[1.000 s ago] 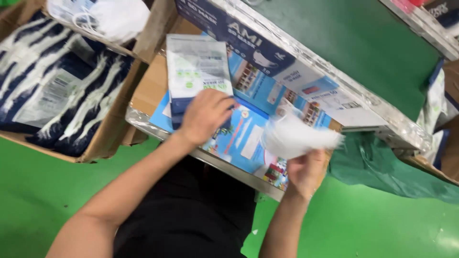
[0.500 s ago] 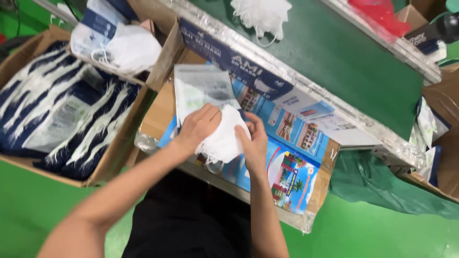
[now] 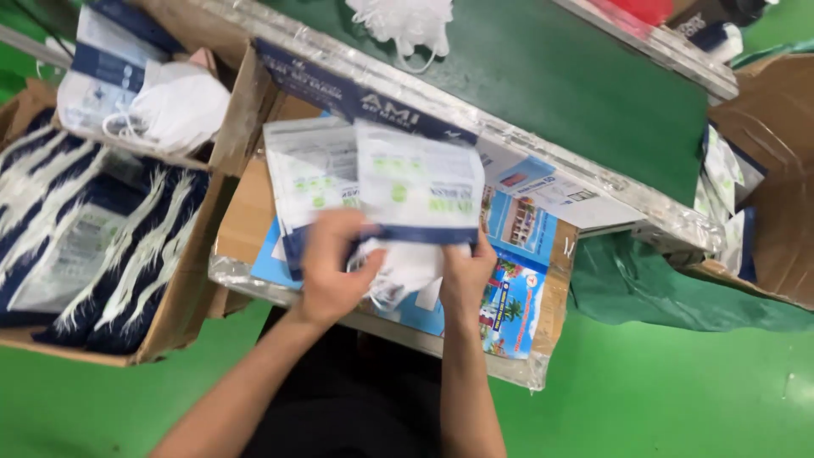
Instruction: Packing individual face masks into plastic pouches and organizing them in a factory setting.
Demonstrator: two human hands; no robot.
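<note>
One mask (image 3: 405, 273), half inside pouch (image 3: 420, 188) at 12 o'clock of our hands; left hand (image 3: 332, 270) grips mask, right hand (image 3: 465, 276) pinches pouch mouth. Insertion unfinished, we judge; sealing remains.

White folded face mask (image 3: 405, 273) mostly hidden behind hands and blurred white-blue plastic pouch (image 3: 420, 187); cardboard box of dark packets (image 3: 93, 254) cut off at left edge.

pouch (image 3: 420, 182): glossy plastic (blurred) | mask (image 3: 407, 271): soft white cloth | tray (image 3: 246, 220): matt cardboard
</note>
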